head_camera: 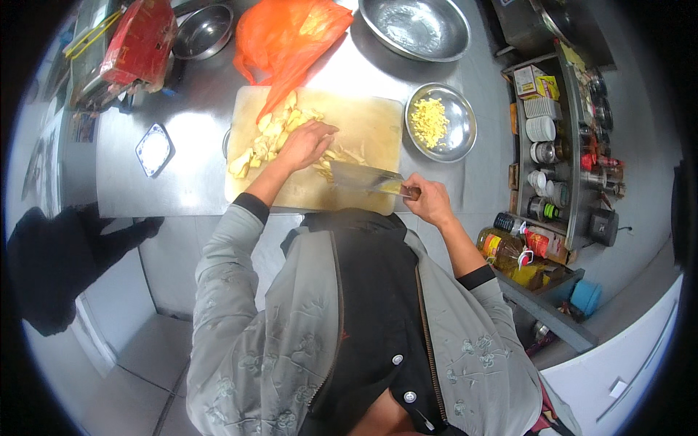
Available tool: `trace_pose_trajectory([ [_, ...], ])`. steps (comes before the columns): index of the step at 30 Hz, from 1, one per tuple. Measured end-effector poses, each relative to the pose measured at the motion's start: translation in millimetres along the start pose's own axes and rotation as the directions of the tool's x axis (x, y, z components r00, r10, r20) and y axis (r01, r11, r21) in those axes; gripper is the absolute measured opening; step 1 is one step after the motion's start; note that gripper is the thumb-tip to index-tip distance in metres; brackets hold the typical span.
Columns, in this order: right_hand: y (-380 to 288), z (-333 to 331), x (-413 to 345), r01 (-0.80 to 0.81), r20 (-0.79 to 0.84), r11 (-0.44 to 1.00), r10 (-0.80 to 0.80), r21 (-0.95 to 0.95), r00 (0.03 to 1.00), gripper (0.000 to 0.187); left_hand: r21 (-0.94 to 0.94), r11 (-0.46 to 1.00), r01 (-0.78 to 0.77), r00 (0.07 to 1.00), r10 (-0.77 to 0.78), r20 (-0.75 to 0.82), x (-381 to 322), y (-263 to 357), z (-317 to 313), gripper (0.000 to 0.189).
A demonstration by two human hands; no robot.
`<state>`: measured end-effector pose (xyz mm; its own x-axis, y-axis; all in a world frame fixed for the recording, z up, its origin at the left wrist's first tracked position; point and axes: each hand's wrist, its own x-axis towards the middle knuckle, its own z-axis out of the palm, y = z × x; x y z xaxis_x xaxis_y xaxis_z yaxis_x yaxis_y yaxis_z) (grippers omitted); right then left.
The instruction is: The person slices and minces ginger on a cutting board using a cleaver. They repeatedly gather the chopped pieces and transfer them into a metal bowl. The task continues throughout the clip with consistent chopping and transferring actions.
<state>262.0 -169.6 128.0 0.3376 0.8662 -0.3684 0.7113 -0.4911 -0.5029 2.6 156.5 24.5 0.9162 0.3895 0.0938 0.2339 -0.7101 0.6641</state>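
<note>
On a pale cutting board lie peeled yellow pieces, apparently ginger, heaped at its left. My left hand is over the board, at the right side of that heap; its palm faces down and hides what lies beneath. Just right of it are thin cut strips. My right hand grips the wooden handle of a cleaver. The broad blade points left across the lower board, its tip end near the strips, with some yellow bits on its face.
A steel bowl of diced yellow bits stands right of the board. Behind are an orange plastic bag, touching the ginger, and a large steel basin. A small dish sits left. Shelves line the right.
</note>
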Motion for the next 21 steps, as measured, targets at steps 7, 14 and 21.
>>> trace_pose_trajectory([
  [7, 2.8, 35.8, 6.8, -0.145, -0.203, 0.842, 0.286, 0.52, 0.937, 0.026, 0.167, 0.869, -0.466, 0.842, 0.378, 0.384, 12.3, 25.1, 16.4, 0.114],
  [14, 13.4, 65.2, -2.0, -0.146, -0.33, 0.858, 0.339, 0.492, 0.881, 0.02, 0.044, 0.901, -0.432, 0.888, 0.416, 0.197, 8.2, 19.1, 52.8, 0.079],
  [21, -11.0, 71.4, 7.8, -0.393, -0.258, 0.871, 0.468, 0.294, 0.845, 0.03, 0.071, 0.997, -0.042, 0.994, 0.049, -0.096, 29.3, 35.1, 89.7, 0.065],
])
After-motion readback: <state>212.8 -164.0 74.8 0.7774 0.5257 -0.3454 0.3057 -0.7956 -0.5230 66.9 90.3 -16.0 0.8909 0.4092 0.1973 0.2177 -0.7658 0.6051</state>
